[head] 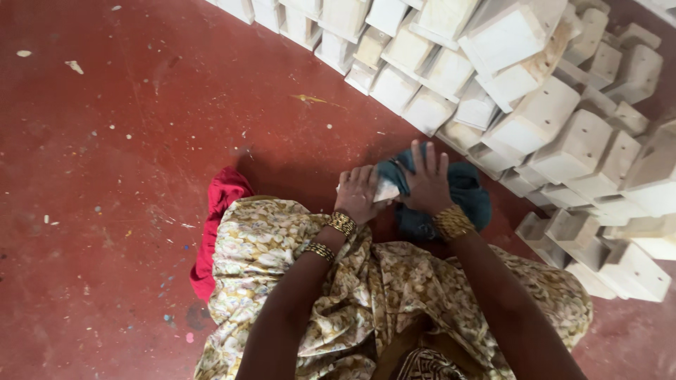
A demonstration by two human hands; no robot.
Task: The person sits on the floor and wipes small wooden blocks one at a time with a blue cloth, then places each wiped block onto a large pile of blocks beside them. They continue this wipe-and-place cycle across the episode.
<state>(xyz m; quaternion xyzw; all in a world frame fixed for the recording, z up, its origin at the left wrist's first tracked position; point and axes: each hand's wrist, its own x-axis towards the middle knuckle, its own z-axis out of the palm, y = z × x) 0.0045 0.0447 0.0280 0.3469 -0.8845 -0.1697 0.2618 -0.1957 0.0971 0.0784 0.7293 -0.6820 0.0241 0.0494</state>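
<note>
Both my hands meet over my lap, the left hand (359, 193) gripping a small pale wooden block (386, 190) while the right hand (426, 184) presses a crumpled teal cloth (465, 191) against it, mid-wipe I judge, beside the heap of pale wooden blocks (535, 119) on the red floor (127, 141).

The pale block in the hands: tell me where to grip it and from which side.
Probably by its left end, from the left: the pale block shows only between the hands. The left hand covers that end, and the right hand presses a teal cloth over the rest.
</note>
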